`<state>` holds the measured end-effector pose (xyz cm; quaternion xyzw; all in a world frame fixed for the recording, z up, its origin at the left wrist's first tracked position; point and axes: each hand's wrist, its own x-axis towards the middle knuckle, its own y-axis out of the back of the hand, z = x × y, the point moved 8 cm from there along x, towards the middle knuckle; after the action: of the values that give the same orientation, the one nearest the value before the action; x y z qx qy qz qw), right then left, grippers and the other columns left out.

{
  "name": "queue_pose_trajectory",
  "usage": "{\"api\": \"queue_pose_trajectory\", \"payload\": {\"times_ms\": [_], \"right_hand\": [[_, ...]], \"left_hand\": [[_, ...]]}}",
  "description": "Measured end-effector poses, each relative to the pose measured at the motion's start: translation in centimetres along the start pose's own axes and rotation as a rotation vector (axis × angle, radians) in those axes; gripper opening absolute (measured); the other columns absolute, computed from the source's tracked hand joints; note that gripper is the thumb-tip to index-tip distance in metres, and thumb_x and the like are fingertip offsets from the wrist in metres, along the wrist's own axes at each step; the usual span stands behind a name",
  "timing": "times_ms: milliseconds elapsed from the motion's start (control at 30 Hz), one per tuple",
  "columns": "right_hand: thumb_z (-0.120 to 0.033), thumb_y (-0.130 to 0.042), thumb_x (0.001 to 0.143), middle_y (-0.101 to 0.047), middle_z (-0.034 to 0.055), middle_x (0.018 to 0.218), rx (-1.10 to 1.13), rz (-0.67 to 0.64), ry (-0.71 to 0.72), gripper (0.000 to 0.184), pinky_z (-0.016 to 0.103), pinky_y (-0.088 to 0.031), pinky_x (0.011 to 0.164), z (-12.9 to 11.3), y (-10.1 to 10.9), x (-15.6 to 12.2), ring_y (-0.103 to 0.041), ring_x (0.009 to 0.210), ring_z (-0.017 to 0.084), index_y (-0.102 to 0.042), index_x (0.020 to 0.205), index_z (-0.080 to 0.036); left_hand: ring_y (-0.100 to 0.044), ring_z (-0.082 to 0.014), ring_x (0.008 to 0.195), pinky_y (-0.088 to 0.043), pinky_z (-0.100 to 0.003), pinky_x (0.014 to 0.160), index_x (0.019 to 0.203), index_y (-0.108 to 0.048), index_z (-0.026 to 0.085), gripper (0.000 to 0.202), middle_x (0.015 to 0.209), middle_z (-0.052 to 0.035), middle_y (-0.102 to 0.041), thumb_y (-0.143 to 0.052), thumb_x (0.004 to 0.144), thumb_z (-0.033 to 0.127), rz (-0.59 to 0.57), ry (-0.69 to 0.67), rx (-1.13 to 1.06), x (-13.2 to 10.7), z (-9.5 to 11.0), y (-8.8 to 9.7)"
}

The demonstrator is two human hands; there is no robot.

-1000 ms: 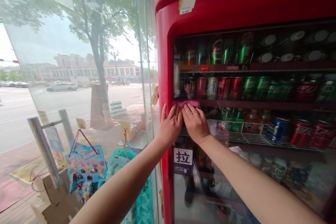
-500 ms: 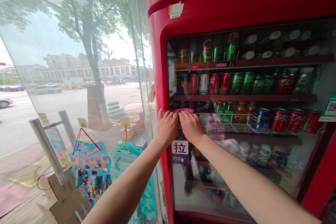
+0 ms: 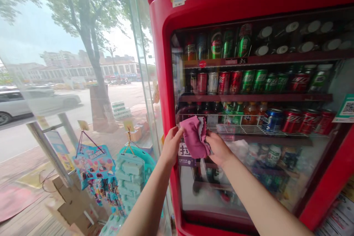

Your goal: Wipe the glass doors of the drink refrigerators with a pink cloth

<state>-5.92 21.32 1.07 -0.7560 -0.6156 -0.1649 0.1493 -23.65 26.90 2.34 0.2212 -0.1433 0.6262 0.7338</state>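
- Pink cloth, crumpled and folded over, smack in front of a red fridge. Call the cloth the centre of the clock, everything goes round that.

- Ok, so where are the hands?

- Left hand is at 8 o'clock, thumb and fingers nearly closed, pinching the cloth's near edge. Right hand is at 4, same sort of pinch on the opposite edge. Can't tell if the cloth is touching the fridge's glass.

- Anything hidden behind it?

- Yeah, part of the pull sign, which pokes out at 7.

- And inside the fridge?

- Rows of drinks. There's a 3.5 price tag at 1 o'clock and a blue can around 3, with red cans just past it. Way further out at 3 there's a QR sticker.

- What about the other side?

- Blue snack pack hanging between 8 and 9, tree through the window at 10, pale car at 9, kinda blurry.
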Motion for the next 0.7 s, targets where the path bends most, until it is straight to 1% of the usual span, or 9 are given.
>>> {"api": "queue_pose_trajectory", "payload": {"times_ms": [100, 167, 233, 300, 367, 467, 533, 600, 700], "right_hand": [[-0.051, -0.082, 0.081, -0.084, 0.0052, 0.087, 0.371, 0.049, -0.203, 0.041, 0.040, -0.066, 0.080, 3.4, 0.6, -3.5, -0.083, 0.087, 0.028, -0.079, 0.110, -0.022], [-0.043, -0.087, 0.077, -0.085, 0.0032, 0.090, 0.528, 0.115, -0.315, 0.040, 0.041, -0.066, 0.084, 5.9, 1.1, -5.7, -0.083, 0.093, 0.028, -0.079, 0.112, -0.024], [-0.040, -0.089, 0.074, -0.086, 0.0026, 0.096, 0.635, 0.224, -0.406, 0.042, 0.042, -0.066, 0.089, 8.7, 2.1, -7.9, -0.083, 0.098, 0.028, -0.078, 0.112, -0.025], [-0.045, -0.092, 0.073, -0.087, 0.0043, 0.102, 0.673, 0.340, -0.451, 0.045, 0.043, -0.065, 0.096, 11.1, 3.7, -9.7, -0.082, 0.105, 0.028, -0.079, 0.110, -0.024], [-0.057, -0.091, 0.074, -0.087, 0.0073, 0.106, 0.671, 0.408, -0.465, 0.049, 0.045, -0.064, 0.100, 12.7, 5.4, -10.8, -0.081, 0.111, 0.030, -0.080, 0.107, -0.022], [-0.082, -0.076, 0.081, -0.086, 0.0114, 0.111, 0.637, 0.384, -0.430, 0.066, 0.049, -0.064, 0.100, 13.3, 8.2, -11.3, -0.079, 0.115, 0.034, -0.081, 0.109, -0.021], [-0.092, -0.066, 0.083, -0.085, 0.0130, 0.115, 0.588, 0.374, -0.397, 0.078, 0.049, -0.065, 0.095, 13.0, 10.4, -11.3, -0.079, 0.113, 0.035, -0.080, 0.114, -0.022], [-0.089, -0.069, 0.084, -0.083, 0.0145, 0.126, 0.480, 0.327, -0.352, 0.078, 0.046, -0.064, 0.094, 12.3, 12.5, -11.2, -0.077, 0.118, 0.035, -0.078, 0.123, -0.022], [-0.066, -0.084, 0.084, -0.077, 0.0149, 0.140, 0.182, 0.081, -0.260, 0.071, 0.042, -0.059, 0.107, 10.7, 13.4, -10.8, -0.071, 0.132, 0.033, -0.072, 0.140, -0.023]], "left_hand": [[-0.075, -0.0220, 0.083, -0.058, -0.031, 0.074, 0.115, -0.077, 0.015, 0.068, 0.099, -0.0123, -0.080, -0.069, 0.091, 0.079, -0.144, 0.167, -0.203, -3.4, -2.3, -3.7], [-0.074, -0.0204, 0.083, -0.057, -0.030, 0.076, 0.113, -0.078, 0.017, 0.060, 0.099, -0.0092, -0.081, -0.082, 0.084, 0.070, -0.220, 0.298, -0.462, -5.8, -3.4, -6.6], [-0.074, -0.0198, 0.085, -0.056, -0.029, 0.082, 0.113, -0.077, 0.019, 0.057, 0.098, -0.0060, -0.080, -0.093, 0.076, 0.058, -0.218, 0.391, -0.671, -7.6, -4.4, -8.9], [-0.073, -0.0188, 0.085, -0.056, -0.029, 0.083, 0.113, -0.076, 0.018, 0.057, 0.096, -0.0041, -0.079, -0.096, 0.074, 0.054, -0.187, 0.423, -0.701, -8.7, -5.3, -10.3], [-0.070, -0.0165, 0.078, -0.055, -0.027, 0.077, 0.111, -0.074, 0.018, 0.055, 0.092, -0.0021, -0.077, -0.096, 0.074, 0.052, -0.215, 0.449, -0.634, -9.5, -6.0, -11.3], [-0.060, -0.0127, 0.063, -0.046, -0.023, 0.061, 0.105, -0.071, 0.017, 0.047, 0.079, 0.0016, -0.069, -0.091, 0.079, 0.050, -0.327, 0.479, -0.481, -10.6, -6.3, -12.2], [-0.057, -0.0124, 0.064, -0.043, -0.023, 0.061, 0.105, -0.071, 0.016, 0.041, 0.080, 0.0016, -0.067, -0.086, 0.084, 0.048, -0.393, 0.455, -0.357, -11.2, -5.9, -12.4], [-0.058, -0.0135, 0.075, -0.045, -0.024, 0.069, 0.106, -0.073, 0.015, 0.034, 0.087, 0.0002, -0.068, -0.081, 0.088, 0.042, -0.459, 0.407, -0.240, -11.7, -5.4, -12.8], [-0.055, -0.0149, 0.084, -0.045, -0.025, 0.077, 0.104, -0.073, 0.014, 0.026, 0.093, -0.0002, -0.066, -0.077, 0.088, 0.035, -0.540, 0.386, -0.183, -12.4, -5.3, -13.8]]}}
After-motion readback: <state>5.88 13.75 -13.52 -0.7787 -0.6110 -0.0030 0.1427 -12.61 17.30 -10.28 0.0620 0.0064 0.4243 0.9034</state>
